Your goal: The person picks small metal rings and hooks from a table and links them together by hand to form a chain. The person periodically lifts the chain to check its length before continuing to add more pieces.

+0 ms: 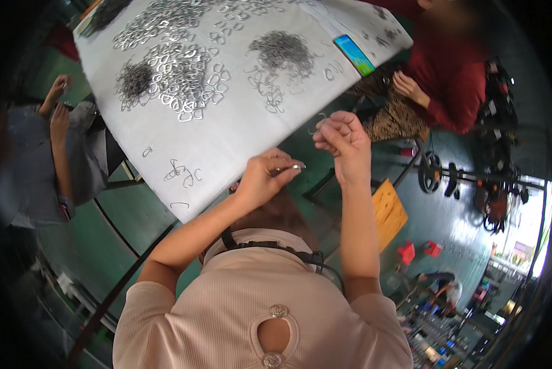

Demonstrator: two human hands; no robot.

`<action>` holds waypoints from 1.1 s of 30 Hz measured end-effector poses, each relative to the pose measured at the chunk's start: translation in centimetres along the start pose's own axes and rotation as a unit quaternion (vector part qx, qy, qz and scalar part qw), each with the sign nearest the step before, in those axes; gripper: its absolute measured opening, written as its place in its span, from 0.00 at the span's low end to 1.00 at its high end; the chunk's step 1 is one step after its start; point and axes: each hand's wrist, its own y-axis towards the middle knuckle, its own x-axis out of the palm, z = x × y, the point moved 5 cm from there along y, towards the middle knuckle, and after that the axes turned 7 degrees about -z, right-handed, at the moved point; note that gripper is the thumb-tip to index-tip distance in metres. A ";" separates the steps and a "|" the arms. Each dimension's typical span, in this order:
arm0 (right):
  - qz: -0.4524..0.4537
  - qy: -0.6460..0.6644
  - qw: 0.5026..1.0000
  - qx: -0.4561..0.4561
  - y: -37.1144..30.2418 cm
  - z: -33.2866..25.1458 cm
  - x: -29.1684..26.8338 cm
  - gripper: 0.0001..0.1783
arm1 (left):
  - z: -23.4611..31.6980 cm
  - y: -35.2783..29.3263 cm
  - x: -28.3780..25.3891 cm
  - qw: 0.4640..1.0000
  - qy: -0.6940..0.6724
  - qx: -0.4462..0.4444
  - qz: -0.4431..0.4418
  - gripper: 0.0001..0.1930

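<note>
My left hand is closed by the near edge of the white table. A small shiny metal piece sticks out between its thumb and fingers; its exact kind is too small to make out. To the right, beyond the table edge, my right hand is raised with thumb and fingertips pinched on a thin curved wire piece. The two hands are apart. On the table nearest my left hand lie several loose bent wire pieces.
The white tabletop bears heaps of flat metal rings, a dark wire pile and another wire heap. A lit phone lies at the right edge. Co-workers sit left and right.
</note>
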 end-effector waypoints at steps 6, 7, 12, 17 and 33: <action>0.123 -0.029 0.991 -0.052 -8.7 2.2 0.2 0.12 | 0.9 -0.3 0.6 0.998 -0.044 -0.008 -0.033 0.09; 0.136 -0.029 0.988 -0.061 -9.4 2.6 0.2 0.11 | 1.1 -0.5 0.8 0.998 -0.057 -0.013 -0.037 0.09; 0.207 -0.032 0.971 -0.112 -10.8 3.0 0.8 0.10 | 2.4 -0.8 1.4 0.996 -0.051 -0.006 -0.070 0.09; 0.236 -0.068 0.949 -0.197 -11.6 1.8 0.6 0.10 | 3.2 -0.4 2.8 0.994 -0.069 0.021 -0.084 0.09; 0.425 -0.208 0.812 -0.341 -24.9 -10.3 -0.8 0.11 | -6.2 9.2 -1.6 0.966 0.204 0.154 -0.045 0.11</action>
